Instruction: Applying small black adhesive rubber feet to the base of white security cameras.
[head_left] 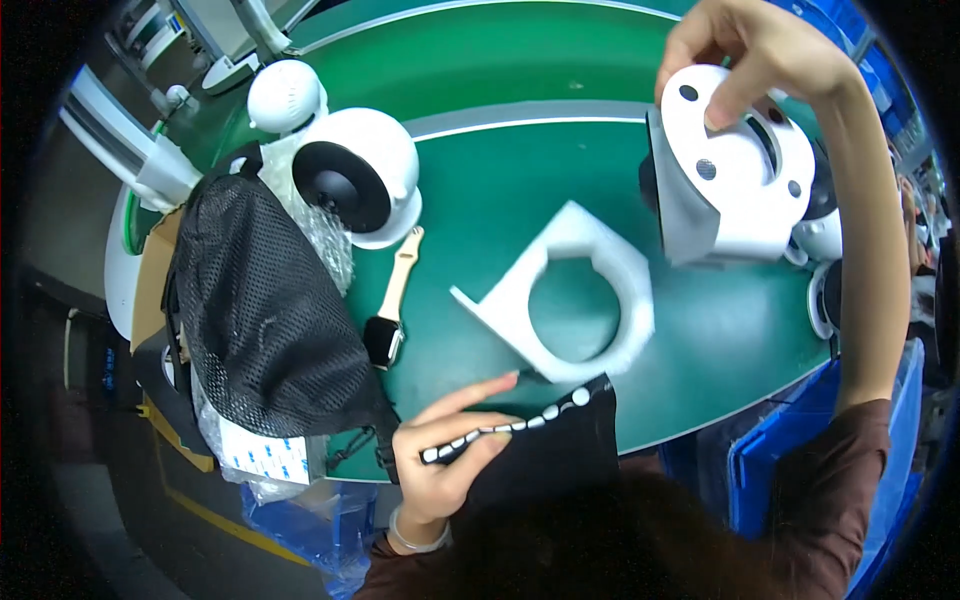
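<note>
My left hand (440,465) pinches the edge of a black sheet (560,450) near the front of the table. A row of small white round pads (550,412) runs along that edge. At the far right, my right hand (750,50) grips a white rounded housing (690,215) from above. Its oval face has several dark round pads and an oval opening, with my thumb pressed on it beside the opening. Between my hands lies a white foam block (635,300) with a large round hole, slightly blurred. Its lower edge is close to the sheet.
On the left, a black mesh bag (265,300) rests by a cardboard box (152,270). Behind it stands a white round device (385,150) with a black face. A smartwatch (383,340) with a beige band lies on the green table (450,265). Blue bins (770,440) stand below the right edge.
</note>
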